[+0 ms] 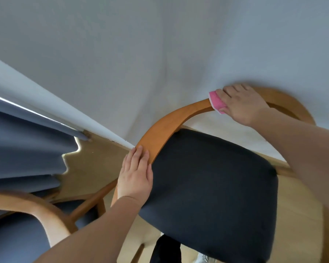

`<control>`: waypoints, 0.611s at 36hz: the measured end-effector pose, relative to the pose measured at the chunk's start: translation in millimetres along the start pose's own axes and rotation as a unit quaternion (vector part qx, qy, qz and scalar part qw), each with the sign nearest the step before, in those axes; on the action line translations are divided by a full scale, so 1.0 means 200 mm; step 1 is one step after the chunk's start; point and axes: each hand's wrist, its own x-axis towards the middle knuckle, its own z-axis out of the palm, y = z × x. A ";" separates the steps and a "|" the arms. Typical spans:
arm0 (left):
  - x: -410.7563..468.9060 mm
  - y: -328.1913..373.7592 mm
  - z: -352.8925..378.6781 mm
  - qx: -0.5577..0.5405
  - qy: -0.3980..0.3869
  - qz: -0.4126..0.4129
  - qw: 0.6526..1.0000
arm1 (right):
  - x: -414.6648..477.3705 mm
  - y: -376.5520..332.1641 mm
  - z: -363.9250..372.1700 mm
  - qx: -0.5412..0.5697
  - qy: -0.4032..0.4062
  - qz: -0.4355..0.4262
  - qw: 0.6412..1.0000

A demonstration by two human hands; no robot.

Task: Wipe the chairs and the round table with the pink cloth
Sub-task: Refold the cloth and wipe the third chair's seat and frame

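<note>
Right hand [243, 103] is curled over the nubby pink cloth [216, 101], clamping it on the chair [160, 131]'s smooth, curved wooden rail. Left hand [136, 173] lies flat, fingers together, on the rail's lower end beside the dark fabric seat. Pleated blue-grey curtain [27, 145] on the left.

A pale wooden floor [95, 168] carries two chairs. The nearer chair [213, 186], with a dark seat pad and a curved orange-brown back rail [160, 133], stands close to the white wall [160, 54], and a second chair [36, 209] with a blue-grey seat stands to its left. A pink cloth [216, 100] lies on the nearer chair's back rail, and a grey-blue curtain [27, 149] hangs down near the floor beyond the second chair
</note>
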 end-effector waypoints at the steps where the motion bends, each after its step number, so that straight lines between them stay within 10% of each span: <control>1: 0.00 0.02 0.00 -0.003 -0.003 -0.012 1.000 | -0.01 0.00 0.00 -0.001 -0.005 0.004 1.000; 11: 0.46 0.45 0.04 -0.004 -0.081 0.158 0.984 | -0.01 -0.03 0.00 -0.017 -0.004 0.019 1.000; 22: 0.69 0.64 0.10 0.082 -0.176 0.170 0.966 | 0.00 0.01 0.01 -0.006 -0.008 -0.002 1.000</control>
